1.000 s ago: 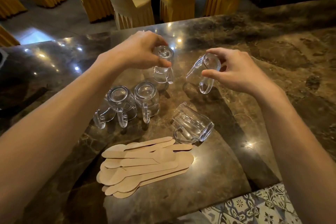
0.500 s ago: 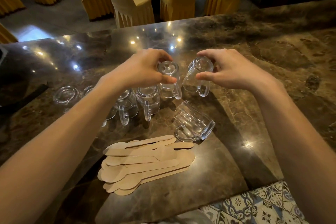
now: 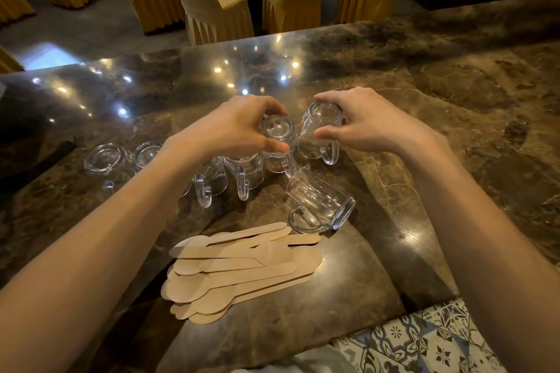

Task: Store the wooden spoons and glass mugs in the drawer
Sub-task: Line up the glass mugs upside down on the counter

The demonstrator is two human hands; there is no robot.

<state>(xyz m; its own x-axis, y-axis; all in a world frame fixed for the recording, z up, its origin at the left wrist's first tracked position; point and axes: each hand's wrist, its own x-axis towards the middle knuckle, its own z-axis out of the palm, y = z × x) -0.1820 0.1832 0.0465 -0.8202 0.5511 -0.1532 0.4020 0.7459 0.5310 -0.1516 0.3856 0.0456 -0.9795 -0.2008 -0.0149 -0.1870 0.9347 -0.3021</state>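
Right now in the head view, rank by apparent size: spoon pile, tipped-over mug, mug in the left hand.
1. Wooden spoon pile: clearly largest.
2. Mug lying on its side.
3. Mug held by the left hand, at: partly covered and farther away, so 2 versus 3 is unsure; they may match.

glossy marble counter (image 3: 424, 118), clear glass mugs (image 3: 321, 206)
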